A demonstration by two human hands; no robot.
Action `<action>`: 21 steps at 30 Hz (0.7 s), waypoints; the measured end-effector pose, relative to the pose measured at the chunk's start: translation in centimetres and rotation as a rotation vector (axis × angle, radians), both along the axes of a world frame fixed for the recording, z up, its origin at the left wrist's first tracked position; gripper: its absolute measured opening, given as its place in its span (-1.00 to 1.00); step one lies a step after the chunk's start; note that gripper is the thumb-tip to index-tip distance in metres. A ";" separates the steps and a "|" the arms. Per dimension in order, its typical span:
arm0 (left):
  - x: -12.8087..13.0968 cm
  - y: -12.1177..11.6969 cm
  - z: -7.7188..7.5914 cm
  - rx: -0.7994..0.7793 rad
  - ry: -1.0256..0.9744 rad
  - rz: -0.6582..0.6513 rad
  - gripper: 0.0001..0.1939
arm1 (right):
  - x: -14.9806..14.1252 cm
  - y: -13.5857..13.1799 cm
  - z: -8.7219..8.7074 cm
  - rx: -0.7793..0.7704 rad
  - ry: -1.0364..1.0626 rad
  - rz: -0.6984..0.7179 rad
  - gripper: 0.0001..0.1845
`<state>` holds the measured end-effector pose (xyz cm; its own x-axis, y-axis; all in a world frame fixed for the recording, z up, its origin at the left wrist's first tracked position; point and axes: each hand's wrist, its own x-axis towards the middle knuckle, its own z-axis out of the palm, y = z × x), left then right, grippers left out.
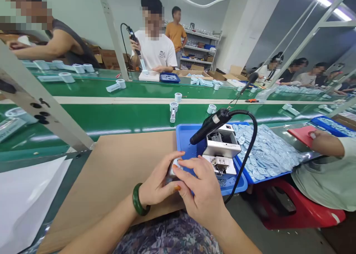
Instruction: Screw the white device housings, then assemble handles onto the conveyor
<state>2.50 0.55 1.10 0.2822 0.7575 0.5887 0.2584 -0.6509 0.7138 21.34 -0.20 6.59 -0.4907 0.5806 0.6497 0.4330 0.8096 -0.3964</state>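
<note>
Insp. note: we find the left grip (157, 181) clenched on a small pale-blue part (174, 168), w/ a dark piece showing at its lower edge. Fingers of the right grip (201, 187) are closed over the same part from the far side, so both grips are holding it. Exact form is unclear; fingers cover most of it. Part sits btwn the hands, above a cardboard sheet (108, 172) and just in front of a blue plastic tray (189, 142).

Handling obs.: two-hand hold looks sound. We rate it steady b/c the fingers wrap the part from both sides, w/ the hands kept close together and near the body. A green bangle (138, 199) is on the left wrist.

In the tray: a white benchtop machine (222, 144) w/ a black corded handheld tool (211, 126) lying across it. Approx. at right, a second blue tray (247, 176) holds a heap of flat pale-blue perforated parts (267, 154). Beyond: green conveyor belt (111, 115) carrying pale-blue spool-shaped parts (174, 107). Co-worker's hand (325, 142) rests on a red pad (300, 135), far right.
</note>
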 end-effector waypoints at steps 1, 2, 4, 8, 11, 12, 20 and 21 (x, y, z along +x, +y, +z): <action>-0.1 -0.2 -0.1 -0.012 -0.024 0.004 -0.45 | 0.2 0.0 -0.2 -0.050 0.063 0.035 -0.71; -0.1 -0.3 -0.1 -0.033 -0.043 0.013 -0.51 | 0.4 0.2 -0.3 -0.092 0.156 0.031 -0.74; -0.3 -0.4 -0.2 -0.096 -0.063 0.035 -0.57 | 0.8 1.1 -0.5 -0.120 0.417 -0.100 -0.78; -0.8 -0.3 -0.3 -0.179 -0.076 0.000 -0.56 | 1.4 4.9 0.5 -0.243 0.764 -0.254 -0.48; -1.2 -0.2 -0.5 -0.183 -0.116 -0.044 -0.60 | 1.9 7.2 1.7 -0.646 0.673 0.001 -0.32; -1.4 -0.2 -0.6 -0.183 -0.135 -0.054 -0.61 | 2.1 7.5 1.9 -0.753 0.656 0.091 -0.29; -2.2 0.4 -0.9 -0.169 -0.172 -0.105 -0.64 | 5.9 4.5 1.2 -0.924 0.895 0.621 -0.50; -2.2 0.5 -0.8 -0.160 -0.170 -0.109 -0.65 | 6.5 4.4 1.7 -0.905 0.934 0.602 -0.56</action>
<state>0.32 1.08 0.27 0.2748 0.8153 0.5096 0.0599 -0.5435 0.8373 27.83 4.17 8.30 -0.4132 0.8224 0.3910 -0.5808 0.0927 -0.8088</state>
